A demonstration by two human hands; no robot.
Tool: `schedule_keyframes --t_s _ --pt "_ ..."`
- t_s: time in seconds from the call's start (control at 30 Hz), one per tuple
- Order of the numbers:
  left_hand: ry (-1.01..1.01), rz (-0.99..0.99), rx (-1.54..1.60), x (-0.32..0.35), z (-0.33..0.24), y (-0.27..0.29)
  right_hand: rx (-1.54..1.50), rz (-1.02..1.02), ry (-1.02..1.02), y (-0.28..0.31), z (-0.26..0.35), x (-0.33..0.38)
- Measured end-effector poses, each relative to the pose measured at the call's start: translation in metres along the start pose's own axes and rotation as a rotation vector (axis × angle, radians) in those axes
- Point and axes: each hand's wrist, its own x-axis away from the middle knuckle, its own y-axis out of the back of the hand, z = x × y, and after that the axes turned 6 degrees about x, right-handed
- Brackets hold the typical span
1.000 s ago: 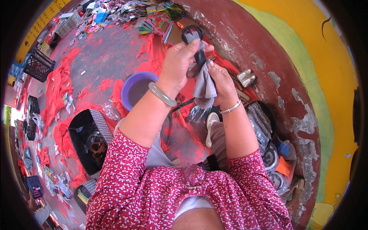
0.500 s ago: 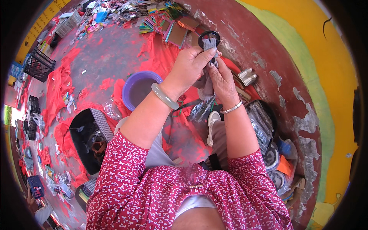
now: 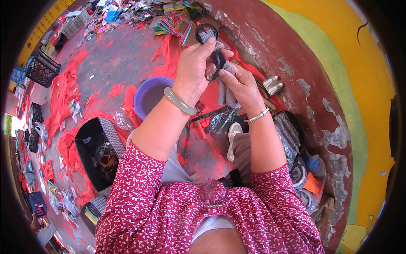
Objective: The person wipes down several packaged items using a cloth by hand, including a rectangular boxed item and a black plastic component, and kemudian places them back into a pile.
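Observation:
Up in front of me my left hand (image 3: 191, 67) is closed, thumb pressed on a grey cloth (image 3: 228, 96) against a black item with two round rings. The far ring (image 3: 197, 33) stands out past my left fingertips, with grey cloth showing inside it. Between both hands is the near ring (image 3: 220, 58), tilted nearly edge-on. My right hand (image 3: 245, 89) is closed too, pinching the cloth by this ring, and the cloth's loose end hangs below. What kind of thing the rings belong to is unclear.
A purple basin (image 3: 138, 103) stands beyond my left forearm. Nearer is an open black container (image 3: 86, 146). A peeling red wall (image 3: 296, 80) curves along the right, with a bag of clutter (image 3: 313, 182) at its foot. Red cloth (image 3: 63, 99) and a black crate (image 3: 43, 70) lie left.
Both hands have shifted slightly left, and the black item has turned so that two rings show instead of one. The cloth now hangs lower beside my right fingers.

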Motion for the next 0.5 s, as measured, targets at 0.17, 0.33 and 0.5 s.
schedule_keyframes --t_s 0.17,0.33,0.5 --pt "-0.049 0.01 -0.033 0.005 -0.006 -0.008 0.035 -0.01 -0.01 0.002 0.006 0.006" --pt "-0.212 -0.002 -0.13 0.001 -0.024 -0.004 0.031 0.06 -0.019 0.005 0.002 0.015" --pt "-0.299 -0.03 0.014 0.0 -0.048 0.003 0.025 0.145 -0.08 0.002 0.006 0.022"
